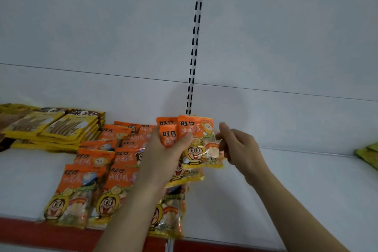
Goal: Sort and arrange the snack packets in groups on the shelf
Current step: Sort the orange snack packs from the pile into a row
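Observation:
My left hand (163, 155) grips a small bunch of orange snack packets (196, 141) with a cartoon face, held upright above the white shelf (286, 190). My right hand (237, 149) pinches the right edge of the front packet between thumb and fingers. Below and to the left, several matching orange packets (92, 182) lie flat in overlapping rows on the shelf. One more orange packet (167, 215) lies under my left forearm, partly hidden.
Stacks of yellow packets (55, 129) sit at the far left of the shelf. A green-yellow packet (368, 155) shows at the right edge. A slotted upright (194, 47) runs up the white back wall. The shelf has a red front edge (41, 233).

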Demonstrator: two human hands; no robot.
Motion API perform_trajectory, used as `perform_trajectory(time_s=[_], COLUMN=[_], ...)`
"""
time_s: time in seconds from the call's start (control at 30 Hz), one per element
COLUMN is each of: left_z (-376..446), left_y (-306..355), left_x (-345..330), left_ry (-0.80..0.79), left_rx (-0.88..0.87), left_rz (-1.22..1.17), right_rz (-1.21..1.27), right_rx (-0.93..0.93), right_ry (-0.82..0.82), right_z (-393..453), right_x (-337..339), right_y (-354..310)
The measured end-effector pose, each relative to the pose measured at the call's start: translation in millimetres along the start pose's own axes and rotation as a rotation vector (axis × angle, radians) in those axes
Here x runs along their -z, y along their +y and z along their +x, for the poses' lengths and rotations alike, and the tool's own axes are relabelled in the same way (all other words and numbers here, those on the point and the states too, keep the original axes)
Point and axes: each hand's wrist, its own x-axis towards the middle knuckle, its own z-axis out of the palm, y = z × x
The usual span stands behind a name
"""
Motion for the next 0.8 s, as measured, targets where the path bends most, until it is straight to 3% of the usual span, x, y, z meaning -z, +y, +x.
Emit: perform_trajectory(time_s=[0.07,0.13,0.27,0.37,0.47,0.57,0.7,0.8], left_z=[2,5,8,13,19,24,24,23], left_y=[2,3,8,4,4,5,6,5], left_x=[-7,-12,-16,-10,5,20,27,26], left_ry=[-0.016,-0.041,-0.155,-0.068,0.036,0.098,0.116,0.108], left_rx=[-0.029,-0.025,0.121,0.100,0.102,0.085,0.068,0.070], left_rz=[0.018,0.005,-0.165,-0.106,-0.142,-0.154,-0.146,-0.145], right_rz=[0.080,0.057,0.140,0.139,-0.057,-0.324,-0.626,-0.679], right_rx=[0.067,0.128,0.031,-0.067,-0.180,-0.150,-0.104,-0.118], right_ry=[-0.180,-0.218,-0.007,0.157,0.050,-0.064,-0.013,0.009], right_z=[-26,-36,-18,4,21,29,29,31], right_x=[5,6,11,17,14,0,-15,-18], right_y=[-20,-24,-9,9,24,33,42,46])
